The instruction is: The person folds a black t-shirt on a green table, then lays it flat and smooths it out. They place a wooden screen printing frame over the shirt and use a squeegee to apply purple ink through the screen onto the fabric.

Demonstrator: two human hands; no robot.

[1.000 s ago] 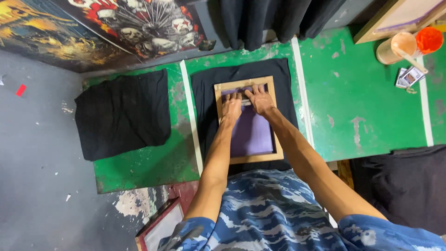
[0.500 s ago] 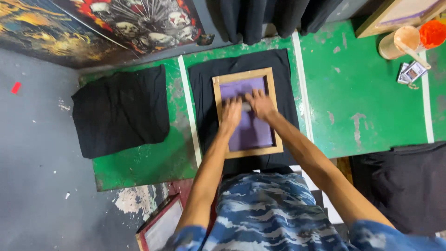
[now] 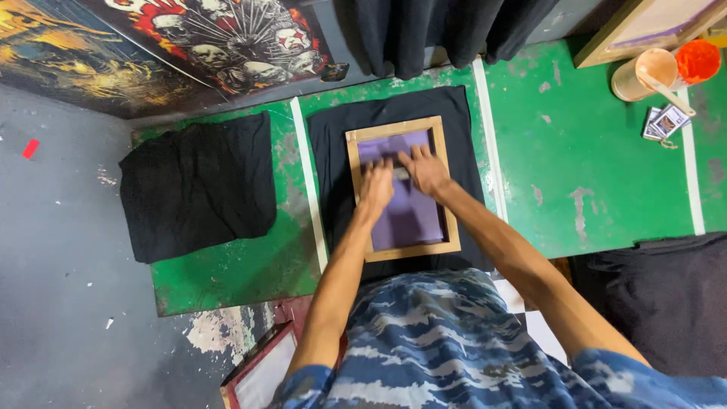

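Note:
A wooden-framed screen (image 3: 359, 198) with a purple mesh (image 3: 413, 216) lies flat on a black garment (image 3: 333, 163) spread over the green table (image 3: 575, 174). My left hand (image 3: 376, 184) and my right hand (image 3: 425, 170) press side by side on the mesh, around the middle of the frame. Both are closed over a small grey squeegee (image 3: 401, 173), which shows only as a sliver between them. My forearms reach out over the frame's near edge.
A folded black cloth (image 3: 197, 185) lies to the left. At the far right stand a tan cup with a stick (image 3: 642, 74), an orange tub (image 3: 697, 60), small cards (image 3: 665, 121) and another wooden frame (image 3: 632, 34). Dark fabric (image 3: 666, 295) is heaped at the near right.
Both hands have slid together from the frame's far end toward me, to about the middle of the purple mesh. The frame and the garment stay in place.

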